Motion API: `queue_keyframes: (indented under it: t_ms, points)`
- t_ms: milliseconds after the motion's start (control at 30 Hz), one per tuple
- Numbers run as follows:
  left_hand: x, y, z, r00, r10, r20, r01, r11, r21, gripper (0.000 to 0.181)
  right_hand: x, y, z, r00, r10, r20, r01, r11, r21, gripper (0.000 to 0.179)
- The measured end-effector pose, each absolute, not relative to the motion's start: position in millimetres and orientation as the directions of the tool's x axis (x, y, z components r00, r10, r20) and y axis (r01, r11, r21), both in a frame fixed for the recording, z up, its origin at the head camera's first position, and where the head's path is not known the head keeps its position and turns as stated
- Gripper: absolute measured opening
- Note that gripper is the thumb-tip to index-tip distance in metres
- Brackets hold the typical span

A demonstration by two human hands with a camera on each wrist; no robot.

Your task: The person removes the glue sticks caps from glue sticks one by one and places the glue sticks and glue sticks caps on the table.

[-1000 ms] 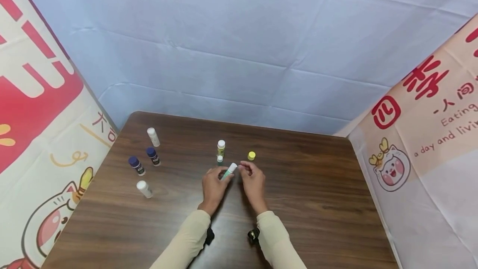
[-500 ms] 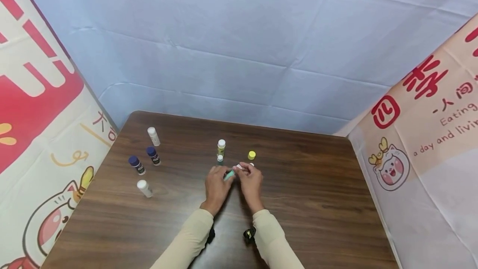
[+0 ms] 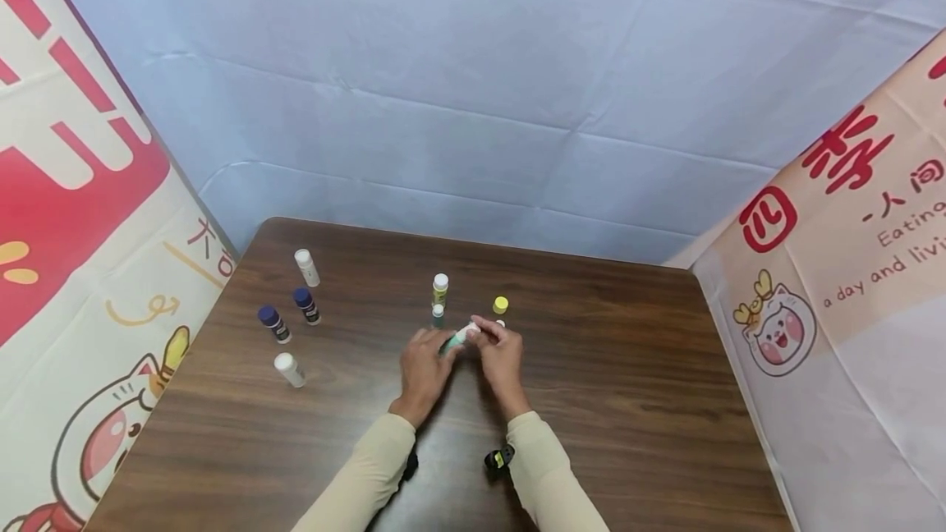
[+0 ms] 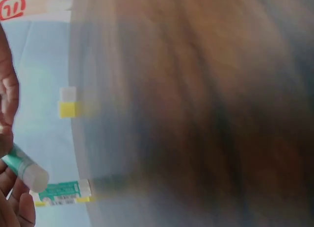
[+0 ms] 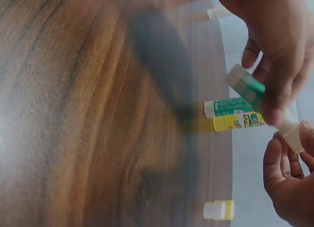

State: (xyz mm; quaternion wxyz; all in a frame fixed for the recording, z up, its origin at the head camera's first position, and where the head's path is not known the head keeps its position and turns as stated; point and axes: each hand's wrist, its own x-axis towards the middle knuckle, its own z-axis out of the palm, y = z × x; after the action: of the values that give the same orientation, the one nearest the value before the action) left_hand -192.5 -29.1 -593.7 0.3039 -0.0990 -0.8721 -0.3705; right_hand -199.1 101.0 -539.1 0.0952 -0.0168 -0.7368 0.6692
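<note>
In the head view my left hand grips a green-and-white glue stick by its body, held tilted above the table. My right hand pinches its white cap end between thumb and fingers. The right wrist view shows the glue stick slanting between the left hand above and the right hand below. Whether the cap is seated or partly off cannot be told. Just beyond the left hand stand a green glue stick and a yellow one, both white-topped.
A yellow cap and a white cap stand beyond the right hand. On the left of the brown table are two navy-capped glue sticks and two white ones. Cloth walls enclose the table.
My right hand has come in to the glue stick's white end and now pinches it. A white cap beside the yellow one has come into sight from behind the right hand.
</note>
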Motion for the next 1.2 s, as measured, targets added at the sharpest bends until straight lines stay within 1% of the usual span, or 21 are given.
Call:
queue_keyframes:
  t_ms: [100,300,433,600,833,1033,1200]
  points:
    - [-192,-34,-595,-0.795,-0.066,0.603,0.39,0.705,0.592,0.028,-195,104,-525,-0.98,0.135,0.146,-0.136,0.081,-0.987,0.022]
    - [-193,-43,-595,-0.791,-0.139,0.596,0.342,0.709,0.617,0.029,-196,112,-526,-0.977,0.148,0.152,-0.147,0.049,-0.988,0.023]
    - [-194,-50,-595,-0.802,-0.18,0.57,0.309,0.692,0.653,0.027,-197,117,-527,-0.973,0.172,0.155,-0.146,0.065,-0.987,0.024]
    - [-197,-57,-595,-0.815,-0.216,0.538,0.281,0.664,0.693,0.025,-199,126,-531,-0.962,0.224,0.157,-0.133,0.119,-0.984,0.024]
    - [-207,-71,-595,-0.82,-0.281,0.499,0.276,0.57,0.774,0.022,-216,142,-571,-0.934,0.338,0.118,-0.083,0.115,-0.99,0.025]
    - [-217,-80,-594,-0.834,-0.296,0.466,0.248,0.553,0.795,0.021,-217,151,-587,-0.891,0.444,0.092,0.013,0.228,-0.974,0.023]
    - [-222,-82,-595,-0.86,-0.303,0.411,0.196,0.548,0.813,0.02,-214,154,-593,-0.881,0.468,0.062,0.107,0.326,-0.939,0.023]
